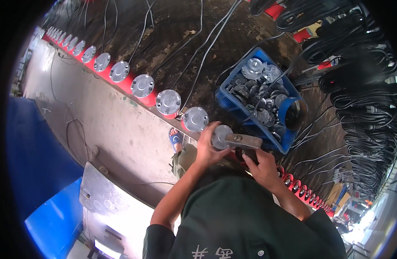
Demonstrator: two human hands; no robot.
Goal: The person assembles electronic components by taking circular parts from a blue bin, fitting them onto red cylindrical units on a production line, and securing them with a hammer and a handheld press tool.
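At the table's near edge stands a row of red cylinders with silver metal end caps. My left hand [207, 149] is wrapped round the one in front of me, its fingers and thumb at the sides of the round metal end cap [219, 137]. My right hand [266, 172] is closed on a hammer, whose worn, blocky head [248, 141] lies over the right part of that cap. Whether the head touches it I cannot tell. Just left of my left hand is another capped red cylinder [195, 119]. Most of the hammer's handle is hidden.
A blue crate [224, 96] of loose metal caps stands beyond my hands, with a blue ring-shaped thing [289, 113] at its right. Black cable bundles [367, 116] hang at the right. Several uncapped red cylinders [295, 186] line the edge rightward. Cables cross the dark tabletop [177, 47].
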